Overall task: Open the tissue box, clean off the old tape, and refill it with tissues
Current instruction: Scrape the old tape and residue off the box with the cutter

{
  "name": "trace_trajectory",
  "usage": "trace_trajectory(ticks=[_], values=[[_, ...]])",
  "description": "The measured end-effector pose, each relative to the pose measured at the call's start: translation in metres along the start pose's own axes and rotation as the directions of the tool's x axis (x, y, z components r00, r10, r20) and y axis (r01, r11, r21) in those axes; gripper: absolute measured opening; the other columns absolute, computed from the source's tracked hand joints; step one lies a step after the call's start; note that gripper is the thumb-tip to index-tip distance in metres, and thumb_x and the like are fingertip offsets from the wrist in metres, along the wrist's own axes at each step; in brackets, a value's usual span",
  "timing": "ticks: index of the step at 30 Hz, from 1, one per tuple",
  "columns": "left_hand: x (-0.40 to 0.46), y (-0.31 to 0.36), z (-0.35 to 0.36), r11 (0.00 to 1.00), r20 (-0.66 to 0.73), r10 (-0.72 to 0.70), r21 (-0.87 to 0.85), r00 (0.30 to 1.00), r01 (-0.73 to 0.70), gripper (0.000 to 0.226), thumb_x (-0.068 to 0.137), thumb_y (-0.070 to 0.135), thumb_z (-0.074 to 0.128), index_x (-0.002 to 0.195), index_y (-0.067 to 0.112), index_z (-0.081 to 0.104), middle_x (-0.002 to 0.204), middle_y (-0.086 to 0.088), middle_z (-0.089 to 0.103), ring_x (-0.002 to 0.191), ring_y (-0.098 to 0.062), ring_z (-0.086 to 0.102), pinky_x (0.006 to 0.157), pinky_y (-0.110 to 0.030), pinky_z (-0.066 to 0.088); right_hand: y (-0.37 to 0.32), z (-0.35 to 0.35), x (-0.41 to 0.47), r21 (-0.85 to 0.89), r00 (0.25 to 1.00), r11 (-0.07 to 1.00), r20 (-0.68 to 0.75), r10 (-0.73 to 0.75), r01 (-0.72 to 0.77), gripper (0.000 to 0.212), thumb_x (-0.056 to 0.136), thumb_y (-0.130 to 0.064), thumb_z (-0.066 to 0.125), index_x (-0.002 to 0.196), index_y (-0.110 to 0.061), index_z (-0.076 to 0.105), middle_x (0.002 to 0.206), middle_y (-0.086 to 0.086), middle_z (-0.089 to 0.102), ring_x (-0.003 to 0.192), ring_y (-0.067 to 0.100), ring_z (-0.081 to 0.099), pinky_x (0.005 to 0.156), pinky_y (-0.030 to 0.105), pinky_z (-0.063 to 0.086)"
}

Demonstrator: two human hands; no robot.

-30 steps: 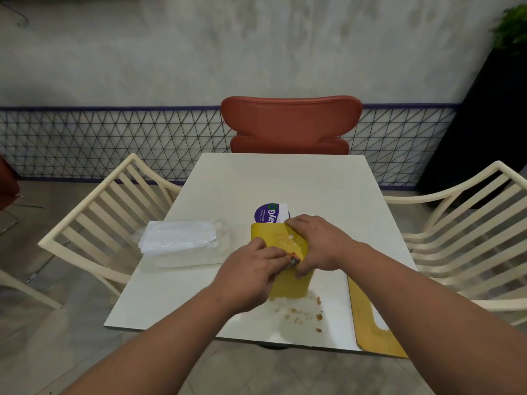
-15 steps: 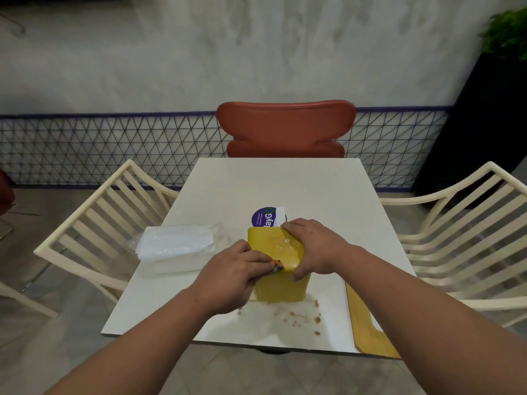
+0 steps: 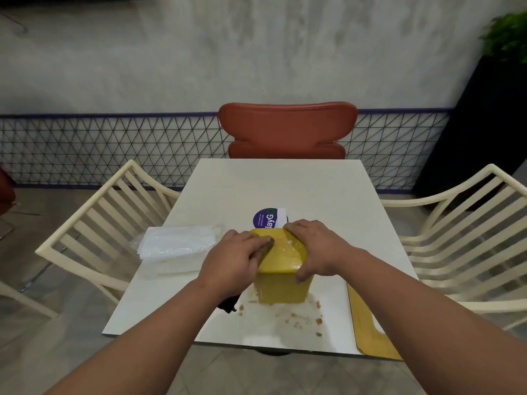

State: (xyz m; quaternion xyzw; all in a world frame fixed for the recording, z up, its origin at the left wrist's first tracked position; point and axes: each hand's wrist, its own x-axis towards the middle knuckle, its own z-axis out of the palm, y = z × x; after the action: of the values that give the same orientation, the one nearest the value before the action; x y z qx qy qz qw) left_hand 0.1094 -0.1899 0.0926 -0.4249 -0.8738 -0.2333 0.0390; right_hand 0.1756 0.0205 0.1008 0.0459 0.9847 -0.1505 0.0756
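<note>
The yellow tissue box point(image 3: 281, 289) stands on the white table point(image 3: 285, 186), its glossy upper face point(image 3: 285, 253) smeared with tape residue. My right hand point(image 3: 316, 246) grips the box's right side and far corner. My left hand point(image 3: 233, 260) rests on the box's left edge, shut on a small dark-handled scraping tool point(image 3: 228, 305). The tool's tip lies on the upper face near my fingertips. A pack of white tissues in clear plastic point(image 3: 176, 246) lies to the left of the box. Brown tape crumbs point(image 3: 302, 316) are scattered in front of it.
A flat yellow panel point(image 3: 370, 329) lies at the table's front right edge. A purple round sticker with white paper point(image 3: 265, 219) sits behind the box. Cream slatted chairs point(image 3: 94, 223) stand on both sides, and a red chair point(image 3: 288, 129) at the far end.
My left hand has slid the tool across the box's upper face, to the left and away from me. My right hand has kept its hold on the box.
</note>
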Motion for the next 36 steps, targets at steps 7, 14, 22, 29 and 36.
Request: trace_trajectory(ticks=[7,14,22,29,36], values=[[-0.002,-0.004,0.008,0.992,0.000,0.071,0.107,0.997,-0.070,0.035,0.085,0.029,0.047,0.112,0.035,0.068,0.108,0.015,0.063,0.090,-0.019,0.050,0.063,-0.034,0.051,0.002,0.001,-0.006,0.083,0.996,0.994,-0.047,0.074,-0.069,0.126,0.055,-0.044,0.090,0.154,-0.025,0.015,0.155,-0.007,0.020,0.141,0.017,0.022,0.109,0.034,0.036],[0.019,-0.010,-0.002,0.986,0.094,0.013,0.162,0.995,-0.028,0.034,0.097,0.032,0.042,0.128,0.039,0.056,0.122,0.018,0.055,0.103,-0.016,0.043,0.072,-0.027,0.043,-0.004,-0.002,-0.009,0.105,0.989,0.985,-0.037,0.142,-0.138,0.126,0.051,-0.047,0.092,0.153,-0.024,0.022,0.152,-0.007,0.024,0.136,0.017,0.033,0.106,0.033,0.040],[0.011,-0.008,0.002,0.992,0.070,-0.001,0.127,0.998,-0.008,0.029,0.096,0.036,0.048,0.123,0.037,0.061,0.118,0.018,0.056,0.101,-0.015,0.044,0.073,-0.027,0.043,0.002,-0.004,-0.016,0.180,0.993,0.977,-0.008,0.115,-0.112,0.125,0.054,-0.043,0.093,0.154,-0.025,0.020,0.152,-0.007,0.022,0.137,0.018,0.033,0.108,0.030,0.036],[0.026,-0.001,-0.001,0.979,-0.008,-0.058,0.194,0.998,0.058,0.026,0.098,0.036,0.046,0.113,0.035,0.067,0.113,0.016,0.062,0.097,-0.018,0.047,0.067,-0.031,0.048,0.009,0.002,-0.018,0.214,0.996,0.975,-0.052,0.079,-0.066,0.127,0.049,-0.045,0.094,0.152,-0.024,0.022,0.149,-0.008,0.028,0.135,0.015,0.035,0.110,0.032,0.036],[0.039,0.023,0.000,0.968,0.149,0.005,0.248,0.989,-0.042,0.031,0.100,0.039,0.038,0.122,0.043,0.060,0.122,0.023,0.056,0.102,-0.012,0.041,0.076,-0.027,0.044,0.012,0.008,-0.023,0.266,0.995,0.963,-0.078,0.060,-0.037,0.124,0.049,-0.046,0.093,0.150,-0.025,0.025,0.148,-0.013,0.022,0.131,0.013,0.037,0.105,0.031,0.041]])
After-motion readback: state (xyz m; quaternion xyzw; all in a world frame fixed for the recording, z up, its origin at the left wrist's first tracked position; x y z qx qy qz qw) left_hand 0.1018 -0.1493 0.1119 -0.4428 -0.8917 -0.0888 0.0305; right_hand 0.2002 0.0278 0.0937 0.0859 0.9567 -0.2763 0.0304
